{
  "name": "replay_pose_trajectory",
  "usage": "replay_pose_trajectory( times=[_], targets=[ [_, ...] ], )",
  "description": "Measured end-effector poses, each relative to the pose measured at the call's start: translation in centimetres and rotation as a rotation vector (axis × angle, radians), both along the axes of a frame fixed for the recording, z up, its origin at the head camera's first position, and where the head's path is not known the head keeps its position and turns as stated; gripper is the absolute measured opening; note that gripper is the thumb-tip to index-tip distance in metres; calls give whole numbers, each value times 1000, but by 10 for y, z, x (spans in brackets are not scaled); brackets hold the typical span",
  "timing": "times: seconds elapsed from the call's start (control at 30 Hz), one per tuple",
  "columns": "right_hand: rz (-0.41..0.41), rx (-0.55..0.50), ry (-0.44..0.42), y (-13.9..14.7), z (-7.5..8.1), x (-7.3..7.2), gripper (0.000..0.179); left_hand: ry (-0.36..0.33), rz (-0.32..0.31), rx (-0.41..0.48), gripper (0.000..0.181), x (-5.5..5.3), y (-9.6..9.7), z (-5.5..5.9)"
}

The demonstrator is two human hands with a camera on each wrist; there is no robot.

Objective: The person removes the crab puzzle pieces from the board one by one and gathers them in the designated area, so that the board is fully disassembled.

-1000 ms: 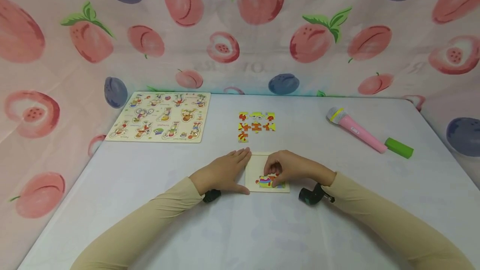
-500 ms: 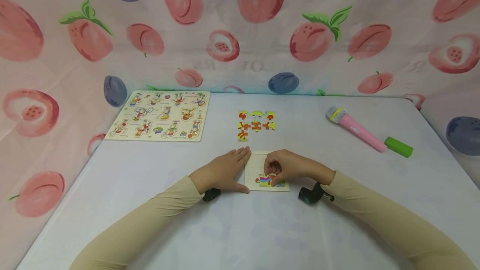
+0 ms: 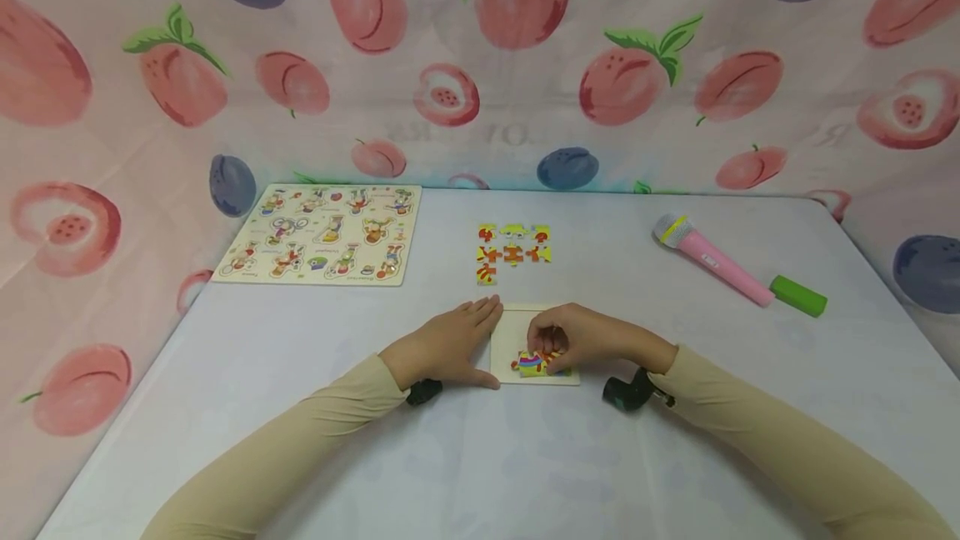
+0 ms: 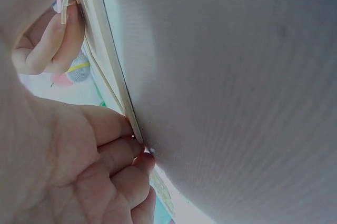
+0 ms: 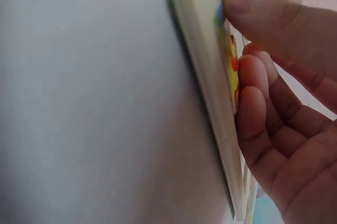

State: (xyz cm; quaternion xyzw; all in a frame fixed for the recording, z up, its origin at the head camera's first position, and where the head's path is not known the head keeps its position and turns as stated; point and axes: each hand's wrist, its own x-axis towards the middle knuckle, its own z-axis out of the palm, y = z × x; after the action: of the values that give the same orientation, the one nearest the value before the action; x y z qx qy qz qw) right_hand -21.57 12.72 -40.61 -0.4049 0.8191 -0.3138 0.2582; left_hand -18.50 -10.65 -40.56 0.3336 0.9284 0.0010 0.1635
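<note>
A small pale wooden puzzle tray [image 3: 513, 332] lies in the middle of the table in the head view. My left hand [image 3: 446, 347] rests at its left side, fingers extended; in the left wrist view those fingertips [image 4: 138, 145] touch the tray's edge. Over the tray's lower right, my right hand [image 3: 581, 336] pinches a colourful jigsaw piece between thumb and fingers, and they hide much of it. A rainbow-striped jigsaw piece [image 3: 529, 363] lies there too, partly covered. In the right wrist view the thumb [image 5: 247, 7] presses at yellow jigsaw pieces [image 5: 231, 66] on the tray.
Several loose red and yellow jigsaw pieces [image 3: 513, 254] lie in rows beyond the tray. A larger picture puzzle board [image 3: 337, 252] is at the back left. At the right lie a pink toy microphone [image 3: 712, 261] and a green block [image 3: 798, 296]. A peach-print cloth [image 3: 517, 98] hangs behind.
My right hand and wrist have shifted very slightly to the right over the jigsaw pieces. The left hand stays at the tray's edge, and the loose pieces lie as before.
</note>
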Motion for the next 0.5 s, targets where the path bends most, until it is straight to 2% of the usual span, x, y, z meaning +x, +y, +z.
replay_pose_trajectory(
  times=[0.17,0.3,0.5],
  targets=[
    [8,-13,28,2,-2,-1,19,4,0,-1,105,1,0,0],
    [-20,-45,26,6,-3,-3,18,7,0,-6,105,1,0,0],
    [-86,-121,-57,13,2,-14,18,8,0,-14,105,1,0,-1]
  ],
)
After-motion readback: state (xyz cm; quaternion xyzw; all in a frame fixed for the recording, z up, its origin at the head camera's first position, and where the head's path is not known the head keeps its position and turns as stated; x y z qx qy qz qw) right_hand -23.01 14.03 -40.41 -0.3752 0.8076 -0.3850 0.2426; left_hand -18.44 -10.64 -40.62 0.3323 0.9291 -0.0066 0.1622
